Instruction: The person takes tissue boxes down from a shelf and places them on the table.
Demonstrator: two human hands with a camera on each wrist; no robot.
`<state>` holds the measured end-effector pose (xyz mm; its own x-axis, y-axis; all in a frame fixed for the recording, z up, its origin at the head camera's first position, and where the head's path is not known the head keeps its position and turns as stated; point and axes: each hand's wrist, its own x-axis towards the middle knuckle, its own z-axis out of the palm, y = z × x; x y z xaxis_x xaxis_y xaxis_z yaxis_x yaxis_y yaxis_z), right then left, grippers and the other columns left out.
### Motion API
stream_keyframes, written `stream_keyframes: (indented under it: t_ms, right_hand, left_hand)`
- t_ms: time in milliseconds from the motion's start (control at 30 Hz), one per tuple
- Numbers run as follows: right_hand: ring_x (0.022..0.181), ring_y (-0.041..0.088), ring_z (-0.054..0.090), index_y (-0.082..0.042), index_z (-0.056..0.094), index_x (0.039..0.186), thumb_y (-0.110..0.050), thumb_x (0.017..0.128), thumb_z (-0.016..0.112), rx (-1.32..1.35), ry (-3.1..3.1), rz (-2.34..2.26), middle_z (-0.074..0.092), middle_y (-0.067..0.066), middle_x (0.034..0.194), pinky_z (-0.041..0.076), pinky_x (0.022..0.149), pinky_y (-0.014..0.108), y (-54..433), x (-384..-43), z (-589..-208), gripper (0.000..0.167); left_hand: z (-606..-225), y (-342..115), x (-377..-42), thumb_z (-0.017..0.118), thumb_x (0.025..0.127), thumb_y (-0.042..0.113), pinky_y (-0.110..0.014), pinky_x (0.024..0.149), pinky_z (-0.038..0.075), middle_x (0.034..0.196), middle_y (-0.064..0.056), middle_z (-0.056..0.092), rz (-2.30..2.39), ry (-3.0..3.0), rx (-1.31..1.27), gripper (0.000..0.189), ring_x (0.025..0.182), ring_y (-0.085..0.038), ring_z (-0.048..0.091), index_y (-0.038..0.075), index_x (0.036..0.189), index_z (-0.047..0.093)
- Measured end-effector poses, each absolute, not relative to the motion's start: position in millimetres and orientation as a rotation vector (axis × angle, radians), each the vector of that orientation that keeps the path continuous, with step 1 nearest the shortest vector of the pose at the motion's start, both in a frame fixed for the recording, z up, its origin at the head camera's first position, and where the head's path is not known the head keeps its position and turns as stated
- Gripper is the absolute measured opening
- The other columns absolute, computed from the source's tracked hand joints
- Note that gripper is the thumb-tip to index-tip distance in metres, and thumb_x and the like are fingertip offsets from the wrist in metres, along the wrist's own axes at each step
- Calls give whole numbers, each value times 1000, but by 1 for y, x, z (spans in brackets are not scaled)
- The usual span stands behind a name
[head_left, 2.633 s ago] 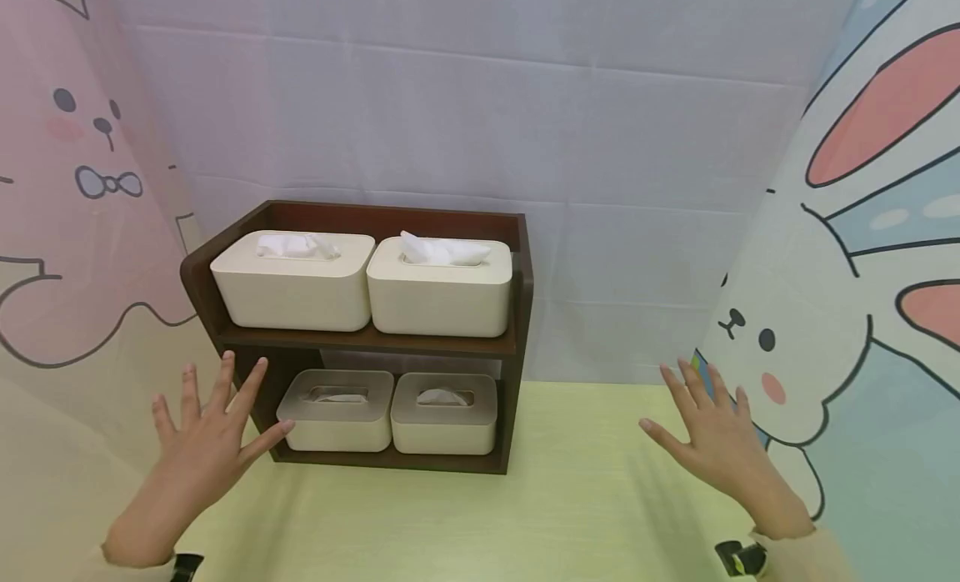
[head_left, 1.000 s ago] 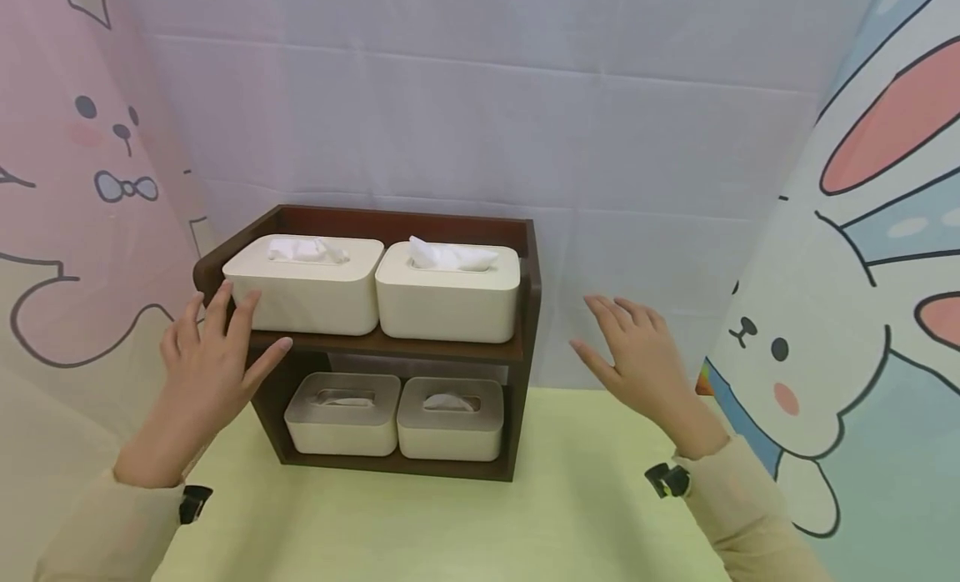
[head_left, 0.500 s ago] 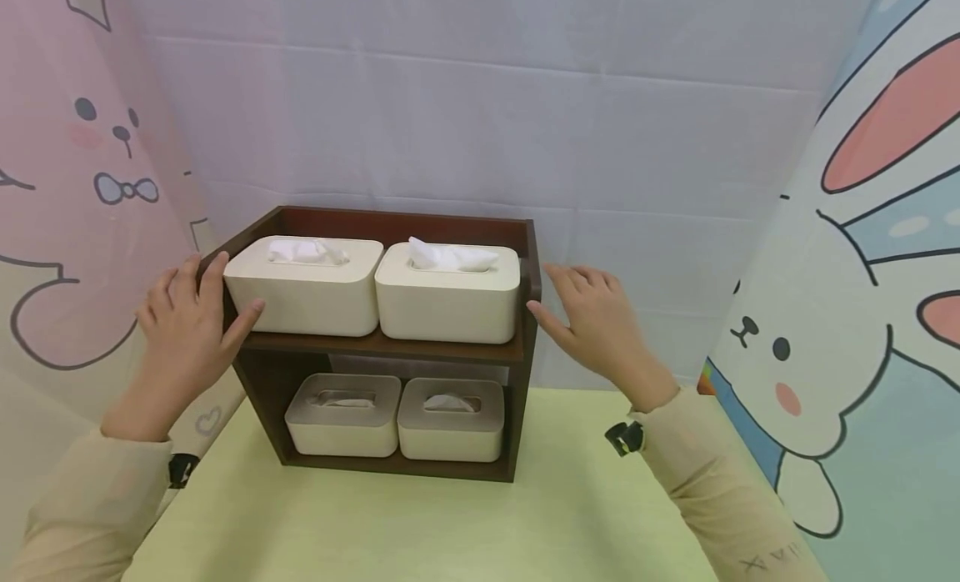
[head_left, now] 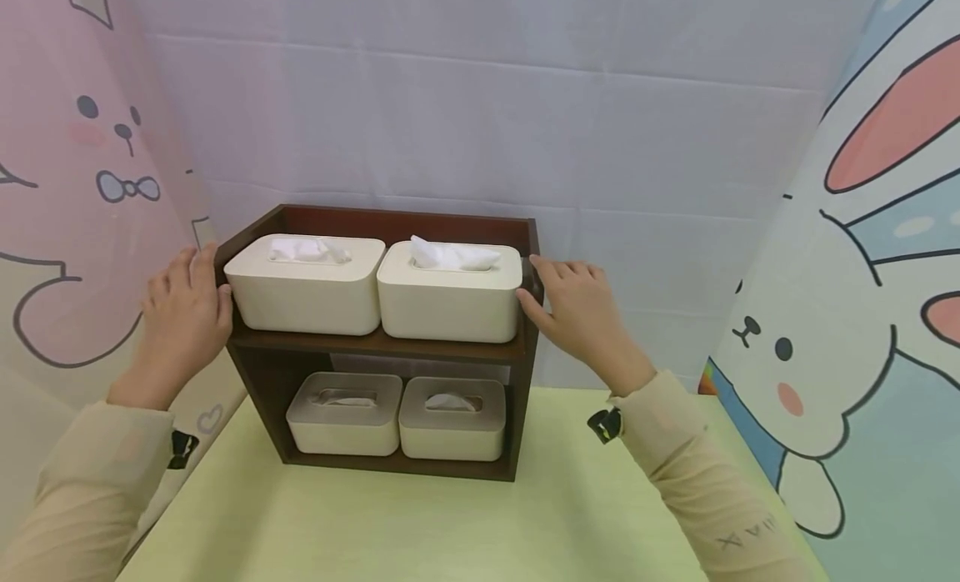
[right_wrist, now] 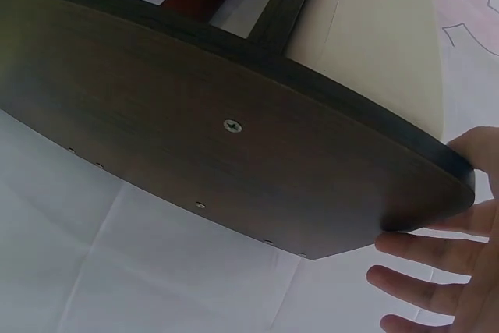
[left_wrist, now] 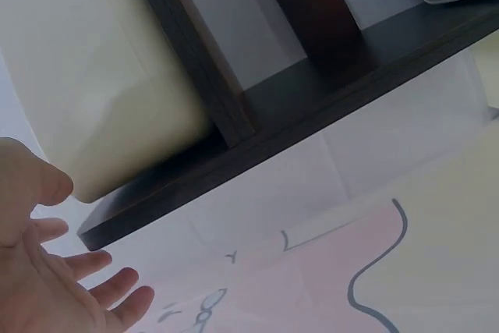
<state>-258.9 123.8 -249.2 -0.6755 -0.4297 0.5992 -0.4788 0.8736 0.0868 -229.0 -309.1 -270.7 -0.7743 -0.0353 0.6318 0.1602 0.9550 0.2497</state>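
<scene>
A dark brown two-tier shelf (head_left: 375, 347) stands on the table. Its upper tier holds two large cream tissue boxes (head_left: 307, 297) with white tissue poking out. Two smaller boxes with grey lids, the left one (head_left: 345, 432) and the right one (head_left: 452, 436), sit below. My left hand (head_left: 183, 311) is at the upper left side panel, its thumb near the front edge; in the left wrist view its fingers spread apart from the wood. My right hand (head_left: 577, 307) straddles the right panel (right_wrist: 234, 130), thumb inside, extended fingers outside, one fingertip seemingly touching the wood.
The pale yellow-green table (head_left: 390, 532) extends in front of the shelf and to its right. A white cloth (head_left: 480, 107) hangs behind. Cartoon-printed cloths flank both sides, one with a rabbit (head_left: 795, 357) on the right.
Both hands have moved forward and inward, from spread above the table to the two sides of the shelf. The shelf and the tissue boxes have stayed in place.
</scene>
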Motion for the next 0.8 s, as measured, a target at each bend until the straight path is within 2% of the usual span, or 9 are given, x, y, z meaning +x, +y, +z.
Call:
stream_keyframes:
  t_ms: [200, 333, 467, 667, 800]
  right_hand:
    - [102, 35, 58, -4, 49, 129, -37, 91, 47, 621, -2422, 92, 62, 15, 117, 45, 86, 49, 120, -263, -254, 51]
    - [101, 35, 58, -3, 49, 129, -34, 91, 47, 610, -2423, 104, 63, 15, 116, 45, 85, 49, 120, -264, -257, 49]
    - [100, 35, 59, -2, 49, 129, -30, 91, 46, 618, -2405, 114, 63, 17, 114, 46, 85, 49, 119, -266, -259, 48]
    - [100, 36, 59, 1, 48, 129, -28, 91, 44, 628, -2389, 126, 63, 19, 113, 46, 87, 49, 117, -267, -261, 48]
    - [99, 35, 60, 1, 48, 129, -26, 90, 45, 622, -2385, 142, 64, 19, 113, 45, 88, 49, 117, -267, -262, 48]
  left_hand:
    - [-275, -314, -237, 42, 86, -2, -67, 87, 27, 121, -44, 36, -317, -2346, -191, 53, 104, -61, 36, -12, 135, 26]
    - [-277, -319, -240, 41, 85, -5, -66, 76, 34, 114, -44, 40, -310, -2352, -199, 54, 95, -60, 40, -12, 136, 25]
    - [-276, -323, -241, 39, 84, -5, -65, 68, 35, 108, -43, 42, -320, -2377, -185, 55, 88, -59, 42, -13, 136, 23]
    - [-278, -323, -244, 37, 82, -9, -64, 77, 35, 106, -46, 40, -382, -2365, -230, 55, 93, -57, 40, -17, 135, 21]
    - [-278, -322, -246, 37, 82, -10, -63, 75, 36, 103, -46, 40, -385, -2369, -238, 55, 90, -57, 41, -18, 134, 21]
